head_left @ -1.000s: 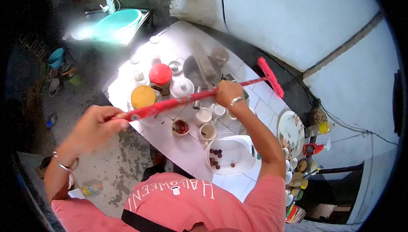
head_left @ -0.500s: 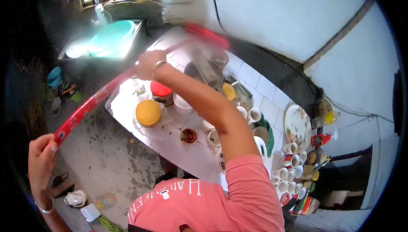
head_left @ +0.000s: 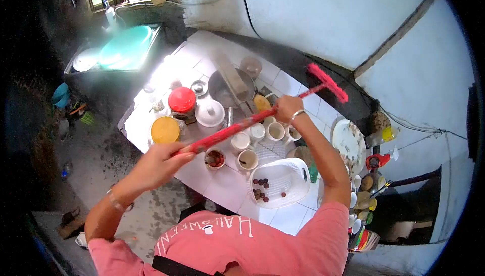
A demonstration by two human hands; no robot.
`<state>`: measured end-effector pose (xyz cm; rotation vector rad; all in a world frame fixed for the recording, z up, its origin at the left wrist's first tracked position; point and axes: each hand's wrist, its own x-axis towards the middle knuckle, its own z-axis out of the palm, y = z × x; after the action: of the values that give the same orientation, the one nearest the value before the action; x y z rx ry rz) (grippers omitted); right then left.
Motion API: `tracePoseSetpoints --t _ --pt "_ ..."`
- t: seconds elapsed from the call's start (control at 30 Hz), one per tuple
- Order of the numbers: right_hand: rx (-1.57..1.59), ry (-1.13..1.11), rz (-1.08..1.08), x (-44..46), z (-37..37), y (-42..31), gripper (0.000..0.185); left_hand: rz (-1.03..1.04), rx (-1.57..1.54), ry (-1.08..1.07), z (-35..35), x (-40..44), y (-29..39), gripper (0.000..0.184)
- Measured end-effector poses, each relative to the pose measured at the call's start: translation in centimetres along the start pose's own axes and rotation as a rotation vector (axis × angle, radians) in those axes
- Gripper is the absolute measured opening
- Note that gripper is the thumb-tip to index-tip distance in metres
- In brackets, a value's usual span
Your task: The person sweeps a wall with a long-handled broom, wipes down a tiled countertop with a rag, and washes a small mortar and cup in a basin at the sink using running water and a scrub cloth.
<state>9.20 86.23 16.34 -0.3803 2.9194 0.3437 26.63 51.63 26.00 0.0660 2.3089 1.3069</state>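
One head-worn view from above the pink shirt (head_left: 293, 243), forward and steeply down at the tiled table (head_left: 222, 191).

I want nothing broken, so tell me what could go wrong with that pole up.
1. Held in the left hand and right hand, the pole spans the crowded table; a dip might tip the mugs.
2. The brush sits well beyond the right hand, so a swing could catch the plate.
3. Any dirt it sheds might land in the uncovered basket.
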Motion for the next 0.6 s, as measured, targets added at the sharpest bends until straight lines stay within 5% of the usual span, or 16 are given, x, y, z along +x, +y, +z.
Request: tracePoseSetpoints --t 0.1,0.17,0.6 --pt "-0.065 -0.047 0.012 1.4 2.3 2.6 0.030 0.164 0.037 0.009 2.4 3.2 -0.4 0.030" --pt "-0.060 -0.038 -0.043 2.6 1.6 1.9 0.022 0.095 -0.038 0.007 1.4 2.9 -0.7 0.030" --pt "0.054 0.013 -0.363 9.5 -8.6 -20.7 0.035 -0.319 -0.160 0.436 -8.9 -10.1 -4.1 0.026"
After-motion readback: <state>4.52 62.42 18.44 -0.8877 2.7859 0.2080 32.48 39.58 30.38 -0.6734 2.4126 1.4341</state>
